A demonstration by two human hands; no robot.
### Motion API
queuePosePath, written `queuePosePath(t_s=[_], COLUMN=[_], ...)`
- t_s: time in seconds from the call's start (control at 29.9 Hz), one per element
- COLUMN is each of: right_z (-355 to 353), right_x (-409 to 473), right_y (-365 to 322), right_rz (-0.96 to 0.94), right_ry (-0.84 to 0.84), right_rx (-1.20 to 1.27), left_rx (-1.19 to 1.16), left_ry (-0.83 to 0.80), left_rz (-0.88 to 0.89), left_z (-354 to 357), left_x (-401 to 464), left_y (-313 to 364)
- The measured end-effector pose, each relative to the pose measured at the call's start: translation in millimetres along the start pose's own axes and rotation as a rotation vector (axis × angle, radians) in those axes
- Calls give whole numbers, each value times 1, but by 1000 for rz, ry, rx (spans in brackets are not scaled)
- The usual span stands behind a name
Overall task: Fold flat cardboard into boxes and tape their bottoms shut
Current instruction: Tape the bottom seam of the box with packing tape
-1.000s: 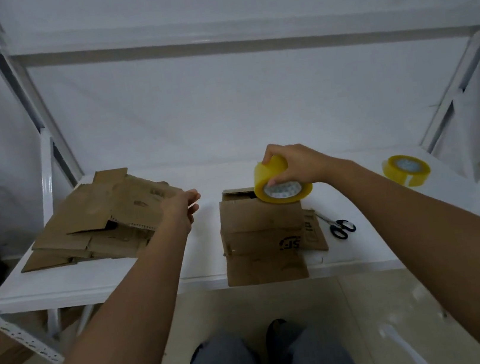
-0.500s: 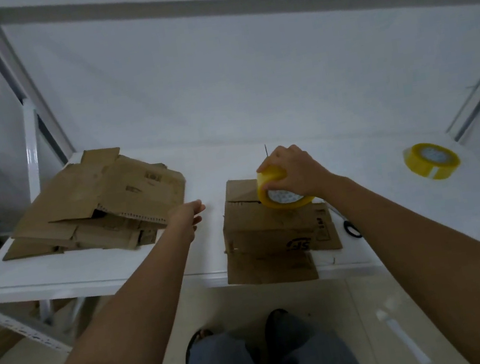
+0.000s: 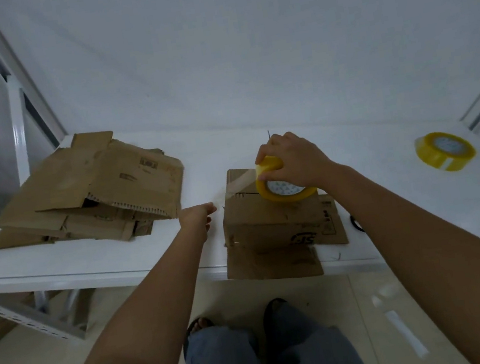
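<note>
— Head camera first: where did the box sit, and who had the tape?

— A folded cardboard box (image 3: 273, 223) stood at the near edge of the white table (image 3: 94, 259), one loose flap hanging over that edge. The right hand (image 3: 291, 160) gripped a yellow tape roll (image 3: 280, 188), fingers curled over its rim, the roll resting on top of the box. A clear strip of tape (image 3: 240, 183) ran from the roll leftward across the box top.

— And the left hand?

— The left hand (image 3: 198, 216) reached just left of the box, at the strip's free end; whether it pinched the tape I could not tell.

— Anything else on the table?

— A stack of flat cardboard (image 3: 90, 191) lay at the left, a second yellow tape roll (image 3: 444, 151) far right, and a dark scissors handle (image 3: 356, 223) peeked out beside the right forearm.
</note>
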State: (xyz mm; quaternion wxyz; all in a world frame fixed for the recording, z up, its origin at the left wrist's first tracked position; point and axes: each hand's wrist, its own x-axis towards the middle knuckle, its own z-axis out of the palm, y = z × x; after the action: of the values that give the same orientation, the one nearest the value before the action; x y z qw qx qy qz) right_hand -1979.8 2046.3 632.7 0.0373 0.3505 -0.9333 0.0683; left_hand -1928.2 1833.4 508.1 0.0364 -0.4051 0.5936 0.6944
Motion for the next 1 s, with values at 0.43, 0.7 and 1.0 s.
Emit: queuePosePath(t_s=[0.43, 0.7, 1.0], right_z=[0, -1, 4], right_x=[-2, -4, -6], right_y=[-5, -8, -3], right_rz=[20, 38, 19], right_ry=[-31, -19, 29], right_rx=[0, 9, 46], left_rx=[188, 275, 830], left_ry=[-59, -550, -274], left_rz=[388, 413, 1060], left_z=[9, 9, 14], left_x=[-20, -36, -43], left_y=[-9, -18, -12])
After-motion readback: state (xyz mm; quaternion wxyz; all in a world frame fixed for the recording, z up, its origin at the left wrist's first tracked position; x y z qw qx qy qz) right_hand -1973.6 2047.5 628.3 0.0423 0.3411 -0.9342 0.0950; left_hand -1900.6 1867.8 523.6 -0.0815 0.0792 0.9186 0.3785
